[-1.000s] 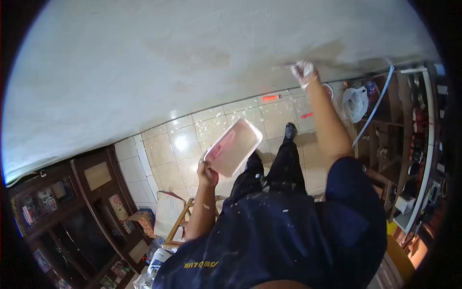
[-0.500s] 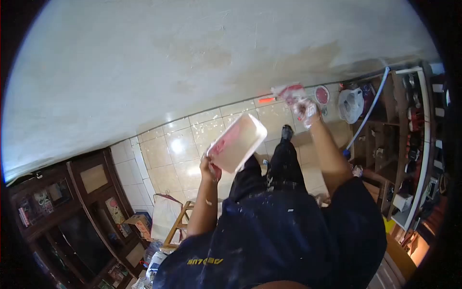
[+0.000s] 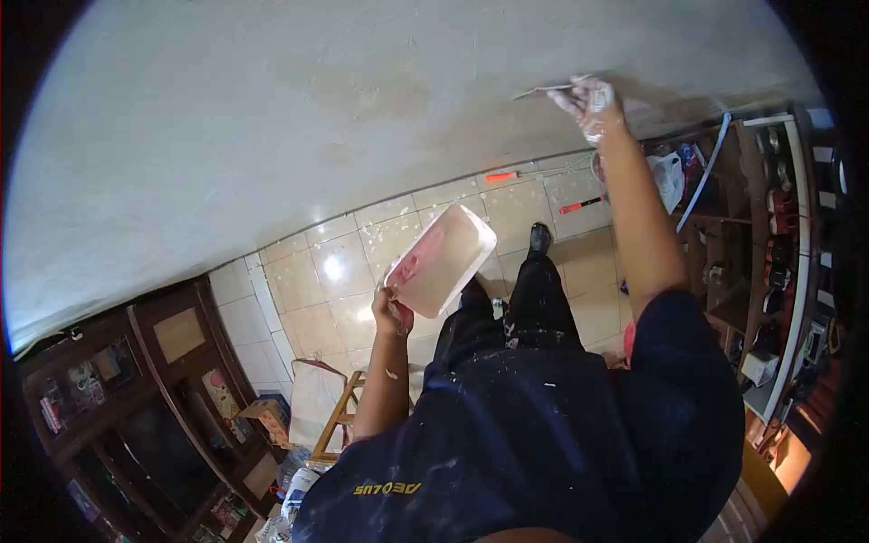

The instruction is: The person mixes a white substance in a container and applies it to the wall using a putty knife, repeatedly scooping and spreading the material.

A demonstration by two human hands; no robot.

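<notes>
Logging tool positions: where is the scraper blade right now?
In the head view, upper right: the scraper blade lies against the wall, held in the right hand, above the tiled floor.

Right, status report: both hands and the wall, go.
Left hand grips the tray, pink smear inside. Right hand presses the scraper flat to the wall. Nothing between blade and wall.

One tray, one trowel, two hands.

Fisheye warp, black corners, dim room, glare on floor tiles.
</notes>
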